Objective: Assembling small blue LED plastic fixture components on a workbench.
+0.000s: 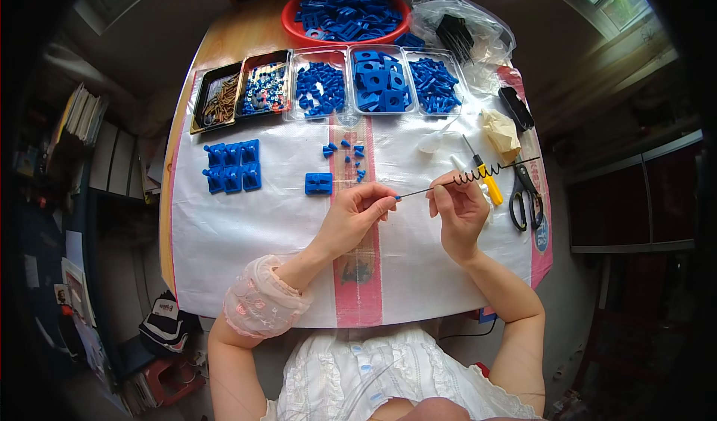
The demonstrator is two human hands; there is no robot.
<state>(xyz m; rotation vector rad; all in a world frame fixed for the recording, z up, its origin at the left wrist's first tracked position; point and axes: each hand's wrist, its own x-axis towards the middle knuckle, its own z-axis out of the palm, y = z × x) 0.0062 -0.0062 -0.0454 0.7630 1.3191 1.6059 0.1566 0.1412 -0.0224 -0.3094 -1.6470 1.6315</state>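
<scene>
Beside the scissors (pixel 525 197): left hand (pixel 357 216) and right hand (pixel 457 210) both pinching a thin rod (pixel 441 186) with a coiled spring (pixel 469 176); threading step, needing steady alignment.

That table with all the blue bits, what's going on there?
A person seated at the table holds a thin black rod with a coiled spring section in the right hand. The left hand pinches a small blue piece at its tip. Trays of blue parts, scissors and a screwdriver lie around.

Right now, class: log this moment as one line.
left hand: pinches small blue piece | right hand: holds thin rod with coiled spring | scissors: beside, untouched
</scene>
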